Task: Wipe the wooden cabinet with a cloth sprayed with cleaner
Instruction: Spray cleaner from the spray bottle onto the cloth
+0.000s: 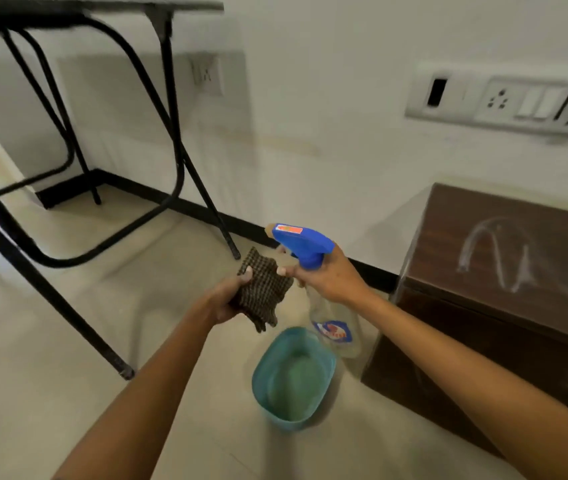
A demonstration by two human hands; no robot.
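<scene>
A dark brown wooden cabinet (504, 271) stands low at the right against the wall, with a whitish smear on its top. My left hand (227, 299) grips a brown checked cloth (264, 289), held up in front of me. My right hand (327, 275) holds a clear spray bottle (336, 327) by its neck, fingers at the trigger. The bottle's blue spray head (301, 242) points left, just above the cloth.
A teal plastic tub (265, 375) sits on the tiled floor below my hands, beside the cabinet. A black metal-framed table (171, 109) stands at the left. A switchboard with sockets (504, 102) is on the white wall above the cabinet.
</scene>
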